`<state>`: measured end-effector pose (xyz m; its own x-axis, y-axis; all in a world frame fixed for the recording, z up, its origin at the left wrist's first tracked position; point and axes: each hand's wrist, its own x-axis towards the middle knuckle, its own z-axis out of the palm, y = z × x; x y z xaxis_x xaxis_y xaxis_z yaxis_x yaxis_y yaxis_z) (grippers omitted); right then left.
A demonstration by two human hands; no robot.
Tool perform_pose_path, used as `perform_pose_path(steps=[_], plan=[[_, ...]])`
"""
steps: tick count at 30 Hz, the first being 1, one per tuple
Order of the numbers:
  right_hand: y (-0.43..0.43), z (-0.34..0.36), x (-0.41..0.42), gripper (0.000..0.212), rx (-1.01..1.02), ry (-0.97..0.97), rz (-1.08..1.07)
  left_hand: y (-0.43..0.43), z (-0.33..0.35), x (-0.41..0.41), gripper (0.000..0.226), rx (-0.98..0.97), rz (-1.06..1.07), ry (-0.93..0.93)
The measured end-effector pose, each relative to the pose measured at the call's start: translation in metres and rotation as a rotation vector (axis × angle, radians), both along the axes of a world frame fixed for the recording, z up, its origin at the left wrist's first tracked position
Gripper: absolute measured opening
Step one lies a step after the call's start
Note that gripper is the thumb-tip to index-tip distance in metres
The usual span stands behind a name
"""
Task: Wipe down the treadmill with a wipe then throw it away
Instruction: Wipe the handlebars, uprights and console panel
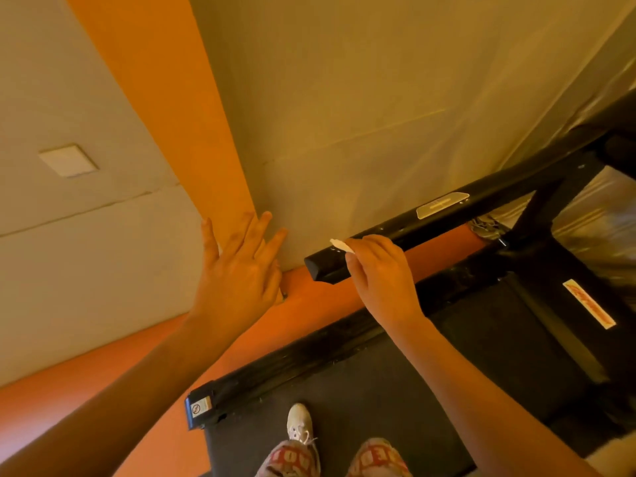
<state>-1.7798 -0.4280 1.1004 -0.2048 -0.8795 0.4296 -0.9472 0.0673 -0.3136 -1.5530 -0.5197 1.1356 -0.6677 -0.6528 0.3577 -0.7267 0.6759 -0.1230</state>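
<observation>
I stand on the dark belt [361, 390] of a black treadmill. Its left handrail [447, 215] runs from the centre up to the right. My right hand [382, 273] is curled over the near end of that rail and holds a small white wipe [340, 245], a corner of which sticks out past my fingers. Left of the rail end, my left hand [241, 270] hovers with its fingers spread and holds nothing. The black side rail [309, 349] of the deck lies below both hands.
A beige wall [344, 98] with an orange stripe [165, 98] stands close on the left. The floor [86, 383] beside the deck is orange. A square wall plate [69, 160] sits at the left. The upright post [537, 215] and shiny plastic sheeting [599, 215] are at the right.
</observation>
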Motion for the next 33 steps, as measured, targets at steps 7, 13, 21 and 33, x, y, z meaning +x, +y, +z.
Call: perform_pose_path(steps=[7,13,21,33], plan=[[-0.041,-0.011,-0.017,0.030,0.240,-0.145,0.009,-0.024,-0.019,-0.008,0.053,0.097,0.042,-0.007],[-0.081,-0.018,-0.045,0.031,0.429,-0.249,0.087,-0.023,-0.032,-0.041,0.055,0.129,0.108,0.003],[-0.106,-0.027,-0.068,0.030,0.534,-0.282,0.257,0.004,-0.046,-0.089,0.058,0.164,0.252,-0.031],[-0.095,-0.042,-0.078,0.033,0.448,-0.050,0.325,0.031,-0.093,-0.125,0.067,0.252,0.264,-0.088]])
